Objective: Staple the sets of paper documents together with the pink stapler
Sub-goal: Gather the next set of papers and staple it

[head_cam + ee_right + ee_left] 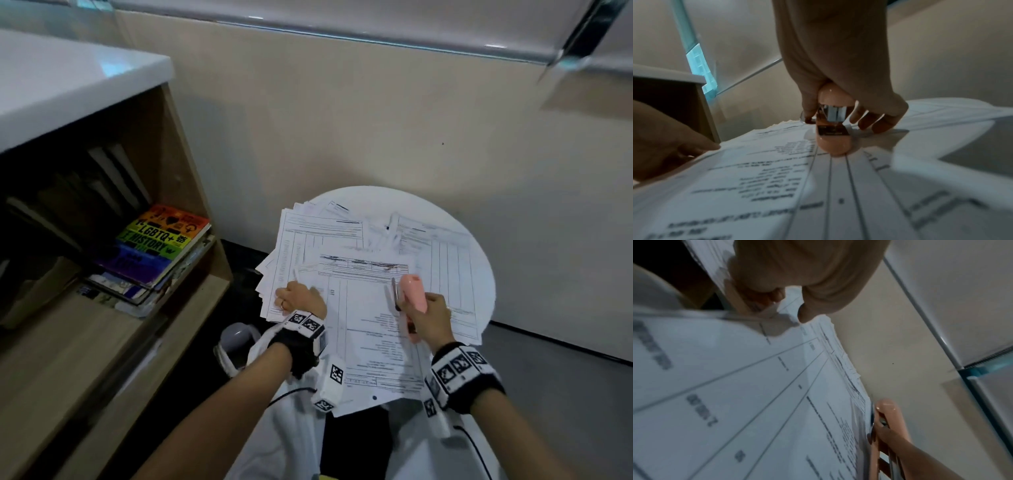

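I see my right hand [432,318] wrapped around the pink stapler [412,295], thumb on one side, fingers curled round the other. Its nose points away from me, over the top sheet [370,322] near the sheet's right edge. In the right wrist view the stapler's [835,129] pink base touches that sheet [777,186] while the metal part above it stands raised.

My left hand [297,297] grips the left edge of the same sheet; in the left wrist view the fingers [764,295] curl under the paper's edge and the thumb [807,313] sits on top.

The sheet lies over more papers [308,233] spread loosely across a round white table [476,260]. To the left stands a wooden shelf [191,192] with a rainbow-covered book [154,243] on top of a stack of books.
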Demonstrator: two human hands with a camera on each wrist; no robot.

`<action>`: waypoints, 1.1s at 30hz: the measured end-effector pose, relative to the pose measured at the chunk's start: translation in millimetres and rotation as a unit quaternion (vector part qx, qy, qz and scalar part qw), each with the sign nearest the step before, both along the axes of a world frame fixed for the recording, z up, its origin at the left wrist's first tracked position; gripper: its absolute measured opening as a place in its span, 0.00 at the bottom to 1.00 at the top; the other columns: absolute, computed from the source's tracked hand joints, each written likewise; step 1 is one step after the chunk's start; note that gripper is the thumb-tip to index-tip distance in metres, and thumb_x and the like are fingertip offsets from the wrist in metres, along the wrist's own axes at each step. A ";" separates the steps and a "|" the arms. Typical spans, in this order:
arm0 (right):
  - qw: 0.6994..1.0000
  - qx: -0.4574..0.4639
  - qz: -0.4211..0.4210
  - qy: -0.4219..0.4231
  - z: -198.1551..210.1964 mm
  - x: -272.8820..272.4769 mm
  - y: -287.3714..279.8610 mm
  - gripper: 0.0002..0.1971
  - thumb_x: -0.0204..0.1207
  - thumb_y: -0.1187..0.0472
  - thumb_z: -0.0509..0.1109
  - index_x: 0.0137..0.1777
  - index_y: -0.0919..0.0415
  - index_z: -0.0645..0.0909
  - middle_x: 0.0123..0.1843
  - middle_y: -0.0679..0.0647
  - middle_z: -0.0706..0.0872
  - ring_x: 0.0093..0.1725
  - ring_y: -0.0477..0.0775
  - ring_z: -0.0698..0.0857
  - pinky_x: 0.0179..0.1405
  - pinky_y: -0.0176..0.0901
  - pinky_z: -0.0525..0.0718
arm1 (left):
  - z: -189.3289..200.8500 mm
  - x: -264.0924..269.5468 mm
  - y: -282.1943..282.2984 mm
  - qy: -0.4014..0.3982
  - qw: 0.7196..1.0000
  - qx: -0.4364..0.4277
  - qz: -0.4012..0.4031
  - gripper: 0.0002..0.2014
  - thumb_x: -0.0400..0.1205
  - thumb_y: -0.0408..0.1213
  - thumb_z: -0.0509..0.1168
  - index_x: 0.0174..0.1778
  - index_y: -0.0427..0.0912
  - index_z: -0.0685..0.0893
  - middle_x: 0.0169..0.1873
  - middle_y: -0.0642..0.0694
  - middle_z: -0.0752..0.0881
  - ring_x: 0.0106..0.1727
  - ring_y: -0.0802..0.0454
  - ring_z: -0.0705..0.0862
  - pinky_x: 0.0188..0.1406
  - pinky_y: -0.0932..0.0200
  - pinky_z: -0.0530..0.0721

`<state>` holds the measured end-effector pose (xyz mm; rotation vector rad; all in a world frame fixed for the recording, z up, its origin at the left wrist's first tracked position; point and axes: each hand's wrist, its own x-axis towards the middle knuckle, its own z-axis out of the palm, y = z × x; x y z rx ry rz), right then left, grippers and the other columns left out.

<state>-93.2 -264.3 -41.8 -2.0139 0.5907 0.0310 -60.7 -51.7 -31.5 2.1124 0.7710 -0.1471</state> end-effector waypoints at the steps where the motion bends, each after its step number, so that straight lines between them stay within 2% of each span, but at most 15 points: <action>1: 1.000 0.017 -0.004 -0.001 4.3 -1.2 4.1 0.28 0.67 0.51 0.79 0.62 0.63 0.73 0.52 0.61 0.83 0.41 0.60 0.86 0.30 0.50 0.86 | -2.5 -0.2 -0.5 -0.020 1.000 0.009 0.002 0.18 0.85 0.35 0.60 0.68 0.30 0.71 0.70 0.31 0.67 0.71 0.34 0.68 0.70 0.45 0.69; 6: 0.997 0.075 0.002 -0.028 4.6 0.6 7.3 0.23 0.75 0.58 0.75 0.64 0.63 0.70 0.48 0.56 0.81 0.39 0.51 0.81 0.29 0.40 0.77 | -9.1 -4.1 7.4 -0.263 0.964 0.012 -0.030 0.04 0.84 0.30 0.59 0.51 0.32 0.77 0.50 0.39 0.78 0.52 0.39 0.80 0.42 0.54 0.72; 9: 0.995 0.092 0.007 -0.030 1.1 2.7 5.2 0.21 0.75 0.56 0.75 0.62 0.65 0.73 0.46 0.55 0.81 0.39 0.50 0.81 0.33 0.42 0.79 | -20.5 -2.0 19.7 -0.335 0.936 -0.046 -0.103 0.07 0.86 0.39 0.57 0.47 0.39 0.77 0.41 0.44 0.83 0.44 0.44 0.83 0.40 0.48 0.81; 13: 0.995 0.088 0.024 -0.038 1.4 2.8 3.7 0.18 0.75 0.55 0.74 0.57 0.66 0.76 0.43 0.57 0.83 0.38 0.53 0.82 0.32 0.43 0.81 | -23.6 4.9 31.8 -0.304 0.936 -0.116 -0.136 0.12 0.87 0.41 0.55 0.62 0.42 0.77 0.56 0.44 0.87 0.59 0.46 0.85 0.60 0.41 0.84; 17: 0.994 0.097 0.001 -0.059 5.7 2.0 -7.1 0.18 0.76 0.56 0.74 0.57 0.68 0.77 0.42 0.58 0.82 0.36 0.52 0.81 0.29 0.40 0.79 | -22.6 12.6 42.2 -0.332 0.927 -0.100 -0.143 0.21 0.87 0.28 0.55 0.76 0.42 0.73 0.68 0.41 0.81 0.71 0.43 0.78 0.75 0.58 0.72; 19: 0.993 0.098 0.007 -0.065 8.9 -0.1 -16.8 0.17 0.77 0.56 0.73 0.57 0.67 0.77 0.41 0.56 0.82 0.35 0.50 0.81 0.28 0.36 0.77 | -14.3 12.6 45.7 -0.337 0.923 -0.111 -0.145 0.22 0.85 0.23 0.56 0.74 0.41 0.75 0.68 0.36 0.81 0.71 0.41 0.78 0.70 0.73 0.70; 21: 0.992 0.108 0.024 -0.063 11.3 -2.0 -23.6 0.17 0.77 0.55 0.72 0.58 0.67 0.77 0.40 0.56 0.82 0.33 0.51 0.81 0.25 0.35 0.78 | -12.5 17.2 47.4 -0.310 0.929 -0.137 -0.150 0.17 0.85 0.25 0.58 0.69 0.37 0.80 0.64 0.38 0.84 0.64 0.47 0.82 0.65 0.72 0.77; 23: 0.989 0.132 0.027 -0.062 13.1 -3.1 -25.1 0.15 0.78 0.56 0.71 0.57 0.67 0.77 0.38 0.56 0.82 0.32 0.51 0.81 0.22 0.32 0.78 | -11.8 21.3 47.4 -0.287 0.929 -0.180 -0.147 0.16 0.83 0.43 0.65 0.53 0.32 0.86 0.47 0.40 0.86 0.48 0.51 0.81 0.53 0.58 0.85; 25: 0.986 0.153 0.017 -0.067 12.5 -2.6 -21.6 0.14 0.79 0.57 0.70 0.57 0.67 0.78 0.39 0.56 0.82 0.35 0.51 0.81 0.26 0.32 0.78 | -12.3 26.0 48.3 -0.255 0.935 -0.197 -0.150 0.32 0.74 0.68 0.64 0.36 0.36 0.79 0.32 0.44 0.77 0.36 0.51 0.74 0.41 0.53 0.76; 26: 0.984 0.164 0.010 -0.062 10.4 -1.8 -18.9 0.15 0.79 0.57 0.70 0.58 0.68 0.78 0.41 0.56 0.82 0.38 0.51 0.82 0.30 0.33 0.79 | -9.3 26.6 45.2 -0.246 0.931 -0.217 -0.159 0.33 0.73 0.69 0.63 0.34 0.36 0.76 0.28 0.40 0.75 0.31 0.48 0.72 0.37 0.52 0.74; 27: 0.982 0.177 0.007 -0.057 8.2 -0.8 -15.7 0.16 0.79 0.56 0.70 0.59 0.68 0.78 0.43 0.57 0.83 0.40 0.52 0.83 0.34 0.36 0.80 | -1.8 25.5 40.9 -0.230 0.927 -0.244 -0.170 0.31 0.76 0.64 0.63 0.35 0.33 0.79 0.27 0.35 0.78 0.30 0.41 0.75 0.38 0.49 0.77; 28: 0.980 0.192 0.003 -0.051 4.9 0.4 -12.6 0.16 0.79 0.56 0.70 0.60 0.68 0.79 0.44 0.57 0.83 0.42 0.52 0.83 0.37 0.38 0.80 | 5.4 23.3 35.7 -0.210 0.917 -0.279 -0.190 0.27 0.80 0.55 0.64 0.44 0.28 0.84 0.35 0.32 0.86 0.37 0.39 0.83 0.50 0.43 0.83; 30: 0.976 0.212 -0.003 -0.037 0.1 2.3 -6.1 0.17 0.78 0.56 0.71 0.59 0.68 0.79 0.43 0.57 0.83 0.42 0.52 0.83 0.37 0.39 0.79 | 6.2 23.6 30.5 -0.163 0.910 -0.299 -0.236 0.12 0.81 0.43 0.67 0.56 0.40 0.86 0.52 0.46 0.90 0.55 0.53 0.87 0.67 0.51 0.81; 31: 0.975 0.218 -0.010 -0.031 -1.7 2.9 -3.5 0.17 0.77 0.55 0.72 0.58 0.69 0.79 0.42 0.57 0.82 0.40 0.52 0.82 0.37 0.39 0.79 | 8.0 21.1 29.8 -0.157 0.909 -0.287 -0.257 0.09 0.80 0.40 0.69 0.55 0.46 0.85 0.52 0.51 0.89 0.56 0.57 0.86 0.66 0.55 0.81; 33: 0.975 0.219 -0.033 -0.030 -2.3 3.1 -1.0 0.16 0.78 0.57 0.72 0.55 0.70 0.79 0.40 0.57 0.81 0.38 0.52 0.81 0.35 0.40 0.78 | -0.2 21.7 30.7 -0.180 0.910 -0.273 -0.255 0.09 0.80 0.37 0.68 0.54 0.40 0.86 0.50 0.46 0.90 0.52 0.54 0.87 0.59 0.58 0.84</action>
